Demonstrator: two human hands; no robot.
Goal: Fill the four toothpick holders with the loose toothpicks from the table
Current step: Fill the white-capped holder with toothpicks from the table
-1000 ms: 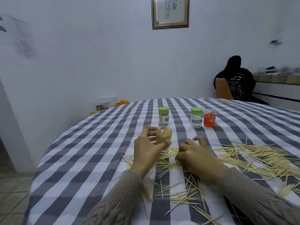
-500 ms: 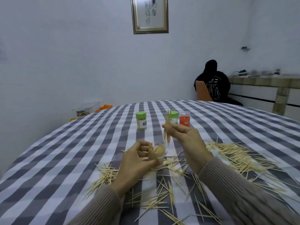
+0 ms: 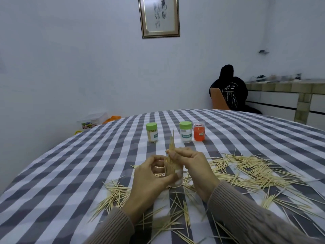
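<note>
My left hand [image 3: 151, 176] grips a clear open toothpick holder [image 3: 173, 173] that stands on the checked tablecloth and is partly full. My right hand [image 3: 191, 162] pinches a small bundle of toothpicks [image 3: 171, 145] upright, its lower ends inside the holder's mouth. Loose toothpicks [image 3: 249, 168] lie scattered to the right and in front of me [image 3: 119, 194]. Farther back stand two green-lidded holders [image 3: 152, 132] [image 3: 185, 132] and an orange holder [image 3: 199, 131].
The round table's far edge [image 3: 228, 111] curves behind the holders. A person in black sits on an orange chair [image 3: 218, 101] beyond it. A plastic box [image 3: 93, 119] lies on the floor at the left, and a counter [image 3: 281, 85] runs along the right wall.
My right hand gathered toothpicks from the table, lifted them, and has now lowered the bundle into the holder held by my left hand. The camera view has tilted and shifted.
</note>
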